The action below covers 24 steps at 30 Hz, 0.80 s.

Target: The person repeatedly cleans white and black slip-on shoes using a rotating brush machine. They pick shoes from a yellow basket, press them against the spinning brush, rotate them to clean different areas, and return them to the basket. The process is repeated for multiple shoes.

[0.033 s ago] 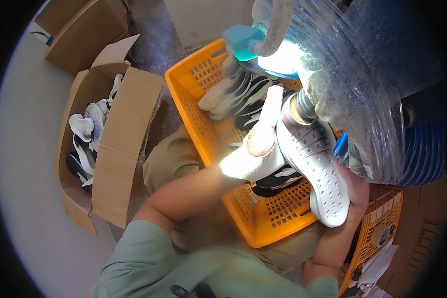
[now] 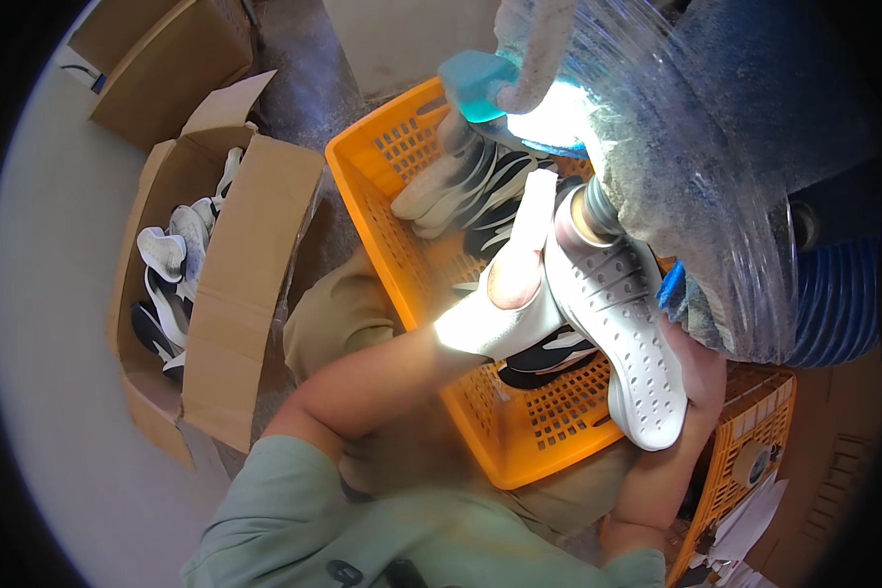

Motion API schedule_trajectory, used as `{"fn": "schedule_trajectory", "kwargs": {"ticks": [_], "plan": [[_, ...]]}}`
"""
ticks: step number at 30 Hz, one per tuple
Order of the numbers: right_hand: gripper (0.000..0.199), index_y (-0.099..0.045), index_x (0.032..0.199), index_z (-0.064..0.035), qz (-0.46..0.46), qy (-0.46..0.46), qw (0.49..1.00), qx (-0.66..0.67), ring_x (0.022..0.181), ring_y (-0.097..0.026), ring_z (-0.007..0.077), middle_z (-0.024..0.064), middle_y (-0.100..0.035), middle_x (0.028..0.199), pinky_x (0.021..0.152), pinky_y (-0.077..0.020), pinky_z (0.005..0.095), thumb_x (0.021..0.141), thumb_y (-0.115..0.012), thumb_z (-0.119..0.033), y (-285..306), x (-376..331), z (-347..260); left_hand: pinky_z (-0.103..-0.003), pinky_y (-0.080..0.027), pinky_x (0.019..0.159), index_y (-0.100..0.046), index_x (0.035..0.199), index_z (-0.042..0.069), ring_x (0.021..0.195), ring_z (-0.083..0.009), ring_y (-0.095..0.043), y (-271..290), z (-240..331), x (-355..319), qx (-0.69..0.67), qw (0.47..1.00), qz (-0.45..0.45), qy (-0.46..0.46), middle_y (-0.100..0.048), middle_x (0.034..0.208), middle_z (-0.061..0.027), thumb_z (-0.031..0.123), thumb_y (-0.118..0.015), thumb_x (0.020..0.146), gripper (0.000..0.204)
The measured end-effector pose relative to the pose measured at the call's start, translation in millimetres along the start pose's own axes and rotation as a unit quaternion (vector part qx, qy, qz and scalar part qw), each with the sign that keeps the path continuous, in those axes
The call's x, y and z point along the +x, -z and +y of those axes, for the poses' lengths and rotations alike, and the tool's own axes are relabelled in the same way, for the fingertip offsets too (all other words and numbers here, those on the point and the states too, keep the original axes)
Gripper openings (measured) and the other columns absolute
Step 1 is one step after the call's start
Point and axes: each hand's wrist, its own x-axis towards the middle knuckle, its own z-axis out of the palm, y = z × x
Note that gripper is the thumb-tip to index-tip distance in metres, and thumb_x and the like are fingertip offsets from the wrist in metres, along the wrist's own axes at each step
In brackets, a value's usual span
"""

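Note:
A white shoe sole (image 2: 642, 363) with rows of small holes is held slantwise over the orange crate, its upper end touching a ridged round machine head (image 2: 601, 208). My left hand (image 2: 513, 294), in a white glove or wrap with the thumb partly bare, is closed on the sole's left side. Beneath its right side is my right hand (image 2: 694, 358), pressed against the sole with its fingers hidden. In the orange crate (image 2: 382, 240) lie several white-and-black soles (image 2: 451, 186), and a few more (image 2: 549, 360) show below my left wrist.
A bright lamp (image 2: 554, 113) and a turquoise block (image 2: 477, 86) are above the crate. Plastic-wrapped, dusty machinery (image 2: 676, 147) with a blue ribbed hose (image 2: 838, 304) fills the right. An open cardboard box (image 2: 230, 304) of soles stands left; another orange crate (image 2: 750, 441) is lower right.

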Motion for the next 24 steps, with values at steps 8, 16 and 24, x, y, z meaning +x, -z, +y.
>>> {"fn": "schedule_trajectory", "kwargs": {"ticks": [8, 16, 24], "plan": [[0.050, -0.053, 0.130, 0.0004, 0.108, -0.070, 0.986, 0.102, 0.103, -0.063, 0.0217, 0.0119, -0.060, 0.121, 0.089, -0.0508, 0.0334, 0.082, -0.067, 0.007, -10, -4, 15, -0.041, -0.047, 0.101, -0.045, 0.133, 0.002, 0.116, -0.0287, -0.056, 40, -12, -15, 0.087, 0.994, 0.040, -0.060, -0.055, 0.128, -0.0154, 0.030, -0.044, 0.102, 0.042], [0.037, -0.059, 0.122, 0.0007, 0.011, 0.124, 0.992, -0.003, 0.105, -0.060, 0.0193, 0.0086, -0.062, 0.118, 0.091, -0.0488, 0.0334, 0.087, -0.068, 0.004, -13, 26, 66, -0.041, -0.045, 0.103, -0.049, 0.131, 0.001, 0.116, -0.0268, -0.056, 41, -15, -15, 0.016, 0.987, 0.070, -0.142, -0.057, 0.129, -0.0131, 0.028, -0.043, 0.103, 0.039], [0.039, -0.055, 0.127, -0.0012, 0.041, 0.145, 0.982, 0.111, 0.110, -0.058, 0.0211, 0.0087, -0.059, 0.123, 0.095, -0.0473, 0.0362, 0.089, -0.065, 0.001, -28, 92, 93, -0.037, -0.056, 0.081, -0.057, 0.118, -0.003, 0.093, -0.0256, -0.067, 83, 3, -30, 0.121, 0.969, 0.197, -0.089, -0.066, 0.108, -0.0152, 0.023, -0.053, 0.099, 0.032]]}}
